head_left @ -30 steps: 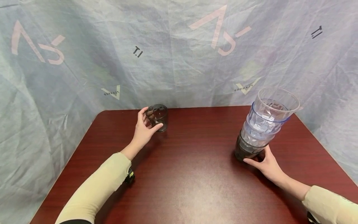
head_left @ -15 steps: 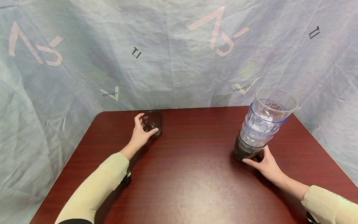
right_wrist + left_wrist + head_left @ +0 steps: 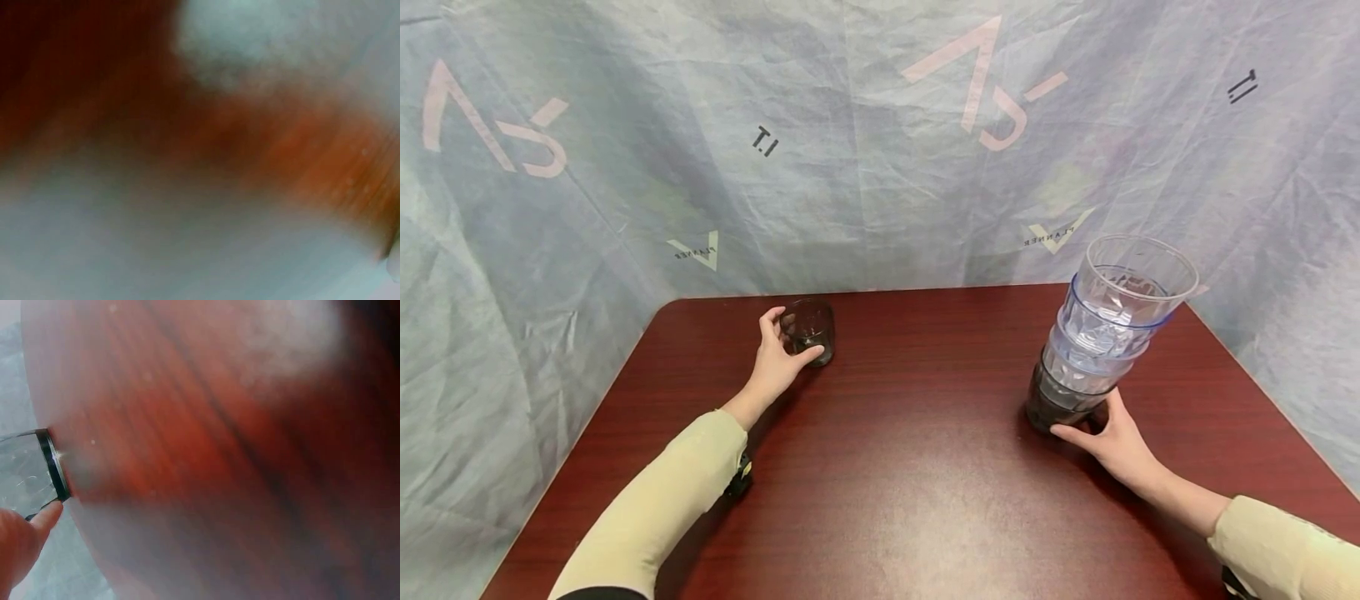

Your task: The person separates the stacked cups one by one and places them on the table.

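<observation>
In the head view, my left hand [image 3: 775, 362] grips a dark tinted see-through cup [image 3: 817, 321], which appears to stand upright on the table's far left part. The thumb lies low on the cup's near side; the other fingers are partly seen behind it. The left wrist view shows the cup's dark base [image 3: 55, 464] with the thumb [image 3: 47, 519] against it. My right hand [image 3: 1123, 446] holds the dark bottom of a tall stack of nested cups [image 3: 1093, 346], with clear and bluish ones above. Its far fingers are hidden. The right wrist view is too blurred to show the grip.
A reddish-brown wooden table [image 3: 910, 433] lies under both hands. Behind it and along the sides hangs a wrinkled grey printed cloth [image 3: 865, 167]. Tall and leaning in view, the cup stack takes up the table's right side.
My left hand has brought the dark cup a little left and nearer, lowering it to the table, and is still in the latest half second. The right hand and stack stay put.
</observation>
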Demonstrator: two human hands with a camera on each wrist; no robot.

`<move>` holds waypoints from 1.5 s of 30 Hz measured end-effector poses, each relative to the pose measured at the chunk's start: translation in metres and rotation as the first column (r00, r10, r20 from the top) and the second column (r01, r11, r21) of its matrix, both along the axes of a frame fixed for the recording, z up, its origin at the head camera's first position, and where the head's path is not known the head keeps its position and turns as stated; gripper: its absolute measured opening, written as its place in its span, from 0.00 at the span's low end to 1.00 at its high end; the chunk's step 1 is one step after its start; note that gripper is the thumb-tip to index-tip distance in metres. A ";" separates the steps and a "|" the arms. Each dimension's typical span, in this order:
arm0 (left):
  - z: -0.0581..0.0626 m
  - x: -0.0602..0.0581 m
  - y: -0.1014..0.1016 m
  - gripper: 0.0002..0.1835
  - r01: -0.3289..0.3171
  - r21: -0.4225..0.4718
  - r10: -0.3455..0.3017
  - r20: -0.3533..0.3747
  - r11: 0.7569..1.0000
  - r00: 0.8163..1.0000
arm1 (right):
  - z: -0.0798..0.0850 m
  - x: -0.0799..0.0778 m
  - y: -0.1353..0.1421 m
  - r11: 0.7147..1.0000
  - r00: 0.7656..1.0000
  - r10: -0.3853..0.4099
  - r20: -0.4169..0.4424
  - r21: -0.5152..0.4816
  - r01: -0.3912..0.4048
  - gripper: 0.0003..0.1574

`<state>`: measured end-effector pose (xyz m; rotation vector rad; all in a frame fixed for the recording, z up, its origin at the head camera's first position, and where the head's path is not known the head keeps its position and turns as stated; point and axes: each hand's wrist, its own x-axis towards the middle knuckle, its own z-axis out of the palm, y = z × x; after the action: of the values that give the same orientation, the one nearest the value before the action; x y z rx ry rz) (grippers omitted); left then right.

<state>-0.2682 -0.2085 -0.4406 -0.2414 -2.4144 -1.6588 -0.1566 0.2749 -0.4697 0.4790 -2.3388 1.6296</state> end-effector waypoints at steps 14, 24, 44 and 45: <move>0.040 0.013 0.005 0.54 -0.060 -0.143 0.047 -0.091 0.988 0.995 | 0.000 0.001 -0.001 1.000 1.000 0.008 -0.001 -0.016 -0.009 0.52; 0.101 0.021 0.042 0.50 0.044 -0.101 -0.062 -0.183 0.994 0.981 | 0.002 0.001 -0.002 1.000 1.000 0.002 -0.023 -0.018 -0.002 0.52; 0.145 0.041 0.206 0.52 0.452 -0.085 -0.448 -0.381 0.888 0.809 | 0.000 0.001 0.000 1.000 1.000 -0.005 -0.007 -0.031 0.005 0.51; 0.145 0.042 0.213 0.52 0.461 -0.085 -0.457 -0.372 0.883 0.808 | 0.000 0.001 0.001 0.999 1.000 -0.004 -0.006 -0.033 0.004 0.51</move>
<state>-0.2263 0.0048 -0.2955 -1.1216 -2.1476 -1.5958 -0.1558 0.2754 -0.4701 0.4716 -2.3032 1.6597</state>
